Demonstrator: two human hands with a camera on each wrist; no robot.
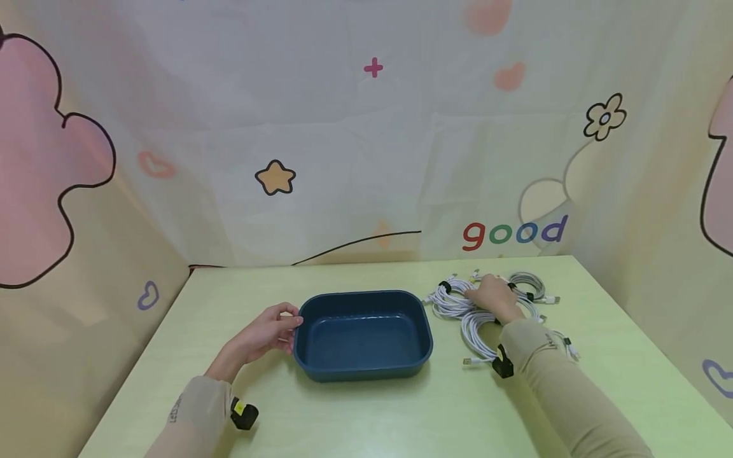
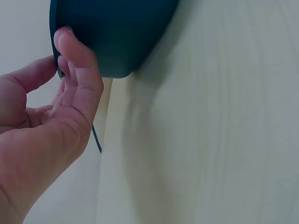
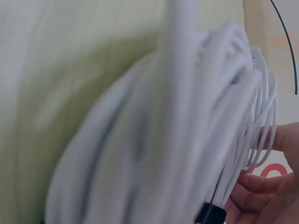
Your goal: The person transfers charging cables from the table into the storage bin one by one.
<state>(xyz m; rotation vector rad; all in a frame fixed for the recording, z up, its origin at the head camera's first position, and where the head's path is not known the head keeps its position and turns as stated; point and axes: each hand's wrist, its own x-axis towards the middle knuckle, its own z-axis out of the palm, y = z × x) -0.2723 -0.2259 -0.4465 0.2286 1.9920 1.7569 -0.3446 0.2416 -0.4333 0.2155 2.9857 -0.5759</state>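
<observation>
A dark blue rectangular plastic tub (image 1: pixel 361 374) stands on the table. My left hand (image 1: pixel 269 331) pinches its left rim, with the thumb over the edge and the fingers against the outer wall (image 2: pixel 117 42). To the right, my right hand (image 1: pixel 494 298) reaches among several coiled cables. Its thumb and fingers grip the edge of a coil of thin white cable (image 3: pixel 267 107), tied with a black strap (image 1: pixel 445 287). A thicker-looking white coil (image 3: pixel 135 140) fills the near part of the right wrist view. Under the right forearm, another white coil (image 1: pixel 474 334) is partly hidden.
A grey cable coil (image 1: pixel 528 280) lies behind the right hand. Loose plugs, one a USB connector (image 1: pixel 474 362), stick out around the pile. The pale wooden table (image 1: pixel 355 420) ends at a printed cloth backdrop (image 1: pixel 343 127), with cloth sides left and right.
</observation>
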